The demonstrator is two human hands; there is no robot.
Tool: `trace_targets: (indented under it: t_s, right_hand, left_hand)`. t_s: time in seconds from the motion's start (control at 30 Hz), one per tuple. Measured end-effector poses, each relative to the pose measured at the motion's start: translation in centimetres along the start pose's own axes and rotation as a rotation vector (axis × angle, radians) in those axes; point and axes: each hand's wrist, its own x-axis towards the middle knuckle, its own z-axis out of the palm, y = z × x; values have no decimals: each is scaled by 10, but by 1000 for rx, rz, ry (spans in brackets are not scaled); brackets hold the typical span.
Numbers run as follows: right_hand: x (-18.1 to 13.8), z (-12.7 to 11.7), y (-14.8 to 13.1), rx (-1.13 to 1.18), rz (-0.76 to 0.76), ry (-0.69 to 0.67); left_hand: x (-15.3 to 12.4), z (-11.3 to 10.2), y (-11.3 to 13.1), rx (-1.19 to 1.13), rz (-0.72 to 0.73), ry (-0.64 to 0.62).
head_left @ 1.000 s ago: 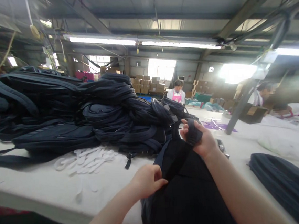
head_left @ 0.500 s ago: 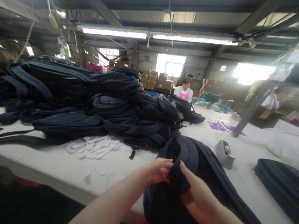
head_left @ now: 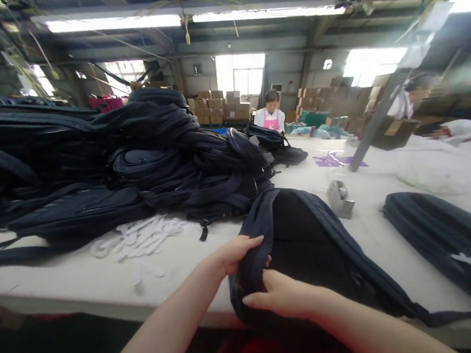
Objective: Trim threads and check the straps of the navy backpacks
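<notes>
A dark navy backpack [head_left: 305,236] lies flat on the white table [head_left: 72,282] right in front of me, its near end at the table's edge. My left hand [head_left: 235,253] grips the bag's near left edge, fingers curled over the fabric. My right hand [head_left: 279,295] rests just below it, fingers closed on the same near edge of the bag. Both forearms reach in from the bottom of the view.
A tall pile of dark backpacks [head_left: 107,159] fills the table's left. White paper pieces [head_left: 142,238] lie before it. A grey tape dispenser [head_left: 339,198] sits right of my bag; another dark backpack [head_left: 448,241] lies far right. Other people [head_left: 271,114] work beyond, near cardboard boxes.
My right hand has let go of the raised strap and dropped to the bag's near edge. The bag now lies flatter. My left hand moved to grip the edge.
</notes>
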Motion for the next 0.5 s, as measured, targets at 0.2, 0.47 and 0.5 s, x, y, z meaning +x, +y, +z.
trace_targets:
  t_s: [0.2, 0.47, 0.5]
  right_hand:
    - [7, -19, -15, -205, -239, 82]
    - [20, -29, -1, 185, 110, 74]
    - [22, -28, 0, 212, 182, -27]
  left_hand:
    - [-6, -21, 21, -115, -69, 46]
    - [-11, -39, 23, 67, -95, 91]
    - [-13, -37, 23, 91, -89, 90]
